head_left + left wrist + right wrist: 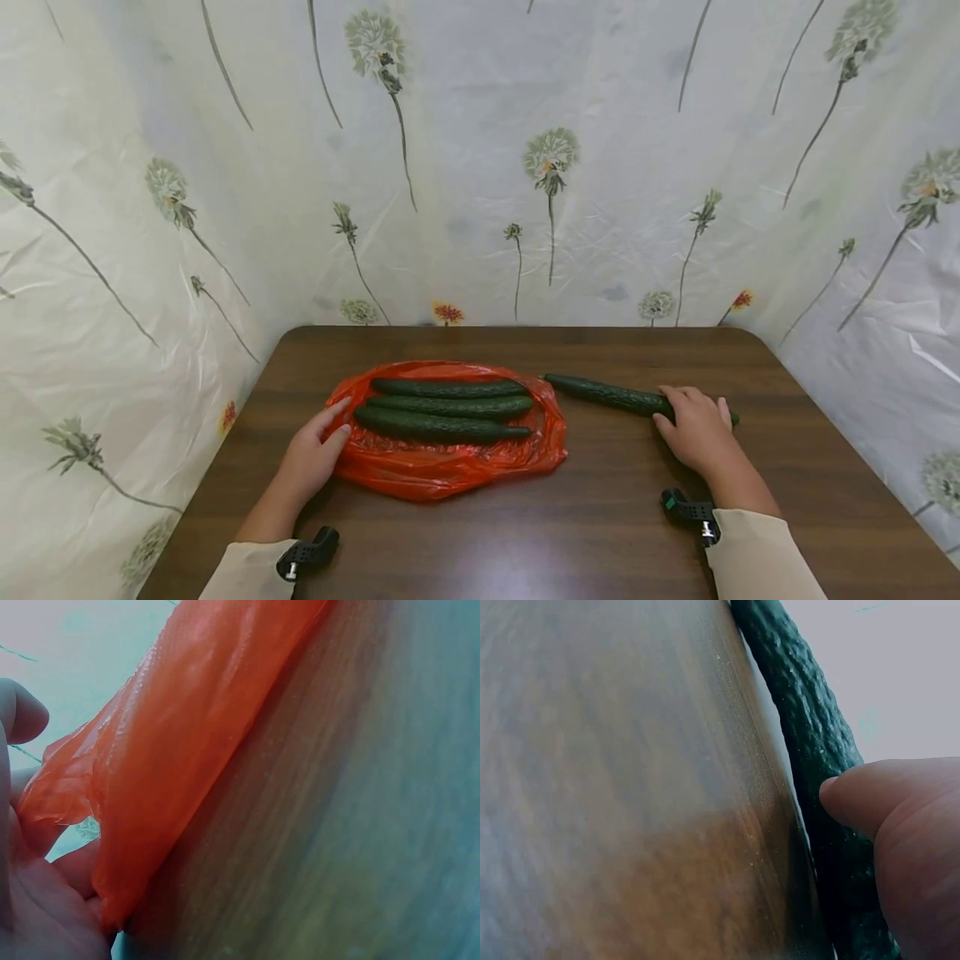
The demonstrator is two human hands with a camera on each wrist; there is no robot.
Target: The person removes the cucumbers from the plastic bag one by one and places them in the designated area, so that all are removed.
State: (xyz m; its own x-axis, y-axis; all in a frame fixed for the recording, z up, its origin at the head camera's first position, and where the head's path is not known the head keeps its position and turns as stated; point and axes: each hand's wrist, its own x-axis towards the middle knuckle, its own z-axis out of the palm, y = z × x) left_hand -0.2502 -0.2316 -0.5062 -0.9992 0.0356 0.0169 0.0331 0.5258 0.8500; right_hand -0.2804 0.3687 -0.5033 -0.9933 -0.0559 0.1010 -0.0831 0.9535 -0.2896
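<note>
Three dark green cucumbers point(442, 407) lie side by side on a spread red plastic bag point(450, 483). At the bag's left edge is my left hand point(315, 450), thumb and index finger apart. In the left wrist view the red film point(180, 750) lies against its fingers, while the thumb tip point(26, 712) stands away from it. Right of the bag, a fourth cucumber point(600, 392) slants across the table. My right hand point(697, 429) grips it near its right end, and the right wrist view shows the thumb point(855, 795) pressed to its bumpy skin.
Everything lies on a dark brown wooden table point(510, 542) with rounded far corners. Behind it and on both sides hangs a pale sheet point(465, 167) printed with dandelions. A black wrist mount point(307, 554) sits at the left cuff, another point(690, 512) at the right.
</note>
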